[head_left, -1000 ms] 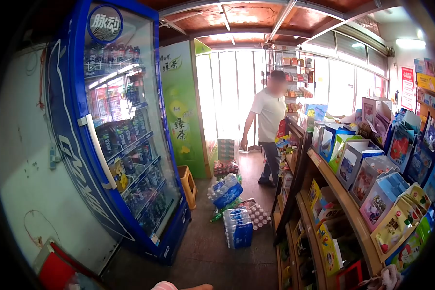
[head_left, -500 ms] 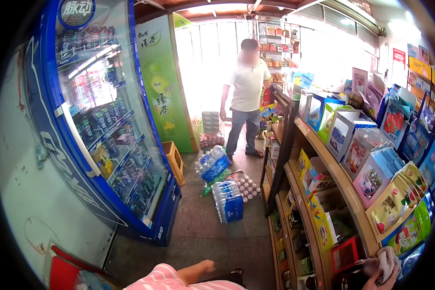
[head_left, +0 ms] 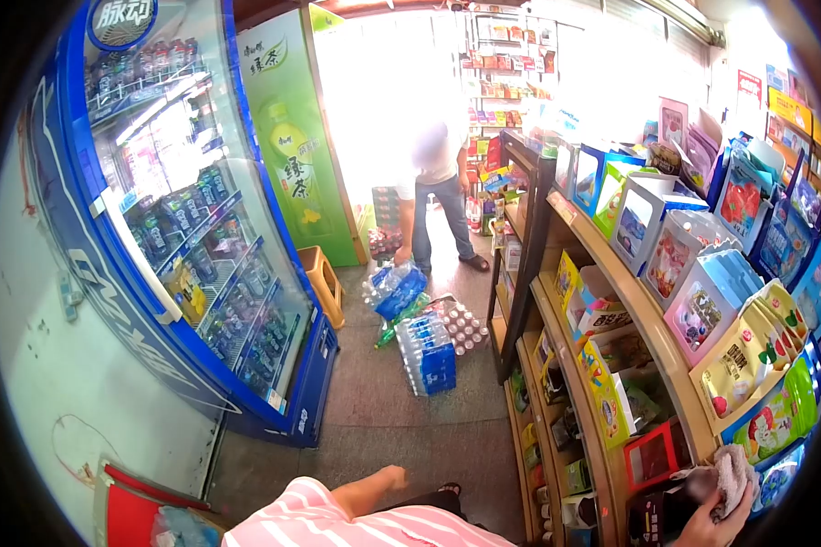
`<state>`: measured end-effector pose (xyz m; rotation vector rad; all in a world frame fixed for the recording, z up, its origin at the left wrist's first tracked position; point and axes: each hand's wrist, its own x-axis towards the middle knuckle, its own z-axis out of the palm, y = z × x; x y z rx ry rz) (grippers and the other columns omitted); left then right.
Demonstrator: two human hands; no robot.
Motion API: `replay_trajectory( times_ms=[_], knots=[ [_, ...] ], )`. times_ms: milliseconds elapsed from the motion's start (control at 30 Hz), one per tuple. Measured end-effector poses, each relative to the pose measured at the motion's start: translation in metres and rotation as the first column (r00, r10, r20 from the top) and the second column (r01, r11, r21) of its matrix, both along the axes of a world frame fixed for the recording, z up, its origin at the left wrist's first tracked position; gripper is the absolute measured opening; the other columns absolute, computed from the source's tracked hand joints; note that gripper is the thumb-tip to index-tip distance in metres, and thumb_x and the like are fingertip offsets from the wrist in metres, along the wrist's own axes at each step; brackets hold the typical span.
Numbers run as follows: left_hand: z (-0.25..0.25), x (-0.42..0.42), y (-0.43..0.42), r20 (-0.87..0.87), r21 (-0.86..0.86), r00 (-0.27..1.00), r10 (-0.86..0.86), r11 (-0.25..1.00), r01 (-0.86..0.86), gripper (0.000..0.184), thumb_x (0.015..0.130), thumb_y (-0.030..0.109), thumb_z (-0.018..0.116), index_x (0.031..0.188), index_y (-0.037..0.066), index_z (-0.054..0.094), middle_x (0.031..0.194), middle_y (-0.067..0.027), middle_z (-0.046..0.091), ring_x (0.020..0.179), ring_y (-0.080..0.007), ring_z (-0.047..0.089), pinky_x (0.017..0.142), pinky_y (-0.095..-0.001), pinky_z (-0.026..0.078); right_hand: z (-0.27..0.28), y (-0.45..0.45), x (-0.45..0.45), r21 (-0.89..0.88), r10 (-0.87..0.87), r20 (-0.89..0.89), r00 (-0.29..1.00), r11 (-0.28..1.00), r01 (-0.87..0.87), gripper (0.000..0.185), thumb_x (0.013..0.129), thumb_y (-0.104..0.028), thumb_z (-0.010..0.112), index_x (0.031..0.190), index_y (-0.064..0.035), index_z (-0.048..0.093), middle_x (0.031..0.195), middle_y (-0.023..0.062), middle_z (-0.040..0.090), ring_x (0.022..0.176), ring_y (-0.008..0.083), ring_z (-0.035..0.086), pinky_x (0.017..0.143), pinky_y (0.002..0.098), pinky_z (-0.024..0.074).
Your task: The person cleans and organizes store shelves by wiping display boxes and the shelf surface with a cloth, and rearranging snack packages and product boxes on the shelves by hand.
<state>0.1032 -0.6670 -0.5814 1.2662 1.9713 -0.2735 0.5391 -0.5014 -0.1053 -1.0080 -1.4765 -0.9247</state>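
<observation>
The right hand (head_left: 710,527) grasps a crumpled greyish cloth (head_left: 737,474), its fingers closed around the lower part, at the near end of a wooden shelf unit (head_left: 649,319). The cloth is bunched up just below a green snack bag (head_left: 775,421) and beside a red-framed box (head_left: 650,459) in a lower compartment. A dark package (head_left: 652,518) lies just left of the right hand; a blurred patch above it is too unclear to tell.

The left hand (head_left: 394,476) is in front of the pink striped shirt (head_left: 324,518), above the floor (head_left: 360,428) and well apart from the shelf unit. Its fingers look curled, but whether it is clenched or loose cannot be told.

Along the top of the shelf unit stand open display boxes and bags, among them a cream snack bag (head_left: 748,357) and a pink-and-blue box (head_left: 702,305).

Farther off, another person (head_left: 447,214) bends with one arm down to a blue-wrapped bottle pack (head_left: 397,294); the grip cannot be made out. A second bottle pack (head_left: 429,354) is nearer on the floor. To the left, a yellow stool (head_left: 321,283) is just beside a blue drinks fridge (head_left: 192,228) with its door shut.
</observation>
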Motion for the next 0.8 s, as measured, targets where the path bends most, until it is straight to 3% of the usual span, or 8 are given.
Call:
replay_trajectory(
  times_ms=[133, 200, 233, 267, 500, 667, 700, 800],
  knots=[
    [0.012, 0.002, -0.003, -0.005, 0.009, 1.0, 0.013, 1.0, -0.013, 0.036, 0.078, 0.031, 0.049, 0.098, 0.006, 0.065, 0.102, -0.0187, 0.062, 0.095, -0.0356, 0.059, 0.083, -0.0425, 0.046, 0.003, 0.003, -0.003, 0.011, 0.076, -0.053, 0.996, 0.997, -0.076, 0.032, 0.078, -0.025, 0.069, 0.087, 0.0053, 0.062, 0.082, 0.0164, 0.065, 0.071, 0.0341, 0.063, 0.066, 0.0381, 0.0511],
    [0.013, 0.002, -0.001, -0.023, 0.027, 1.0, -0.011, 1.0, 0.011, 0.037, 0.078, 0.033, 0.047, 0.096, 0.006, 0.064, 0.099, -0.019, 0.062, 0.092, -0.0364, 0.059, 0.081, -0.043, 0.047, 0.005, 0.002, 0.0, -0.002, 0.045, 0.019, 0.999, 0.999, -0.045, 0.033, 0.077, -0.024, 0.07, 0.088, 0.0059, 0.061, 0.082, 0.0165, 0.065, 0.07, 0.0341, 0.063, 0.065, 0.0377, 0.0512],
    [0.011, 0.001, -0.002, -0.014, 0.029, 1.0, -0.021, 0.999, 0.022, 0.037, 0.078, 0.034, 0.048, 0.096, 0.006, 0.064, 0.099, -0.0192, 0.062, 0.092, -0.0364, 0.059, 0.081, -0.0431, 0.047, 0.0, 0.004, 0.005, 0.024, 0.017, 0.014, 1.0, 1.0, -0.018, 0.028, 0.077, -0.024, 0.068, 0.09, 0.0003, 0.064, 0.083, 0.0173, 0.065, 0.073, 0.0344, 0.063, 0.066, 0.0392, 0.0509],
    [0.013, 0.0, -0.002, -0.008, 0.033, 1.0, -0.026, 0.999, 0.027, 0.037, 0.078, 0.034, 0.048, 0.096, 0.006, 0.065, 0.098, -0.0194, 0.062, 0.092, -0.0364, 0.059, 0.081, -0.0432, 0.047, -0.062, 0.019, 0.057, -0.072, -0.089, -0.096, 0.991, 0.994, 0.082, 0.039, 0.075, -0.011, 0.068, 0.109, 0.0035, 0.057, 0.105, 0.0179, 0.06, 0.094, 0.033, 0.059, 0.083, 0.0372, 0.0456],
    [0.026, -0.006, 0.016, -0.05, 0.07, 0.999, -0.02, 0.997, 0.024, 0.036, 0.075, 0.032, 0.051, 0.094, 0.005, 0.066, 0.094, -0.0203, 0.063, 0.09, -0.0361, 0.06, 0.081, -0.0431, 0.046, -0.067, 0.017, 0.06, -0.133, -0.114, -0.119, 0.986, 0.986, 0.098, 0.041, 0.073, -0.01, 0.068, 0.11, 0.0031, 0.056, 0.104, 0.0178, 0.06, 0.095, 0.0341, 0.058, 0.083, 0.0384, 0.0445],
    [0.017, -0.001, 0.026, -0.068, 0.056, 0.99, -0.123, 0.99, 0.127, 0.033, 0.075, 0.029, 0.052, 0.094, 0.005, 0.066, 0.094, -0.0191, 0.063, 0.089, -0.0351, 0.061, 0.079, -0.0423, 0.048, -0.062, 0.013, 0.053, -0.161, -0.165, -0.132, 0.977, 0.976, 0.143, 0.038, 0.074, -0.013, 0.069, 0.107, 0.0011, 0.058, 0.101, 0.0159, 0.061, 0.092, 0.0331, 0.058, 0.082, 0.0376, 0.0444],
    [0.019, 0.004, 0.027, -0.053, 0.039, 0.987, -0.149, 0.988, 0.151, 0.033, 0.075, 0.029, 0.052, 0.094, 0.005, 0.066, 0.094, -0.0191, 0.063, 0.089, -0.0351, 0.061, 0.079, -0.0423, 0.048, -0.054, 0.013, 0.046, -0.083, -0.188, -0.064, 0.98, 0.98, 0.182, 0.038, 0.076, -0.024, 0.067, 0.103, 0.0012, 0.059, 0.093, 0.0174, 0.06, 0.083, 0.0377, 0.056, 0.073, 0.0411, 0.0447],
    [0.027, 0.024, 0.035, -0.006, 0.072, 0.989, -0.149, 0.986, 0.15, 0.034, 0.075, 0.03, 0.051, 0.094, 0.005, 0.066, 0.094, -0.0188, 0.063, 0.089, -0.0348, 0.061, 0.078, -0.042, 0.048, -0.052, 0.012, 0.043, -0.102, -0.208, -0.076, 0.975, 0.974, 0.2, 0.039, 0.076, -0.027, 0.067, 0.103, 0.0003, 0.06, 0.092, 0.0171, 0.06, 0.081, 0.0372, 0.055, 0.072, 0.0415, 0.0437]
  ],
)
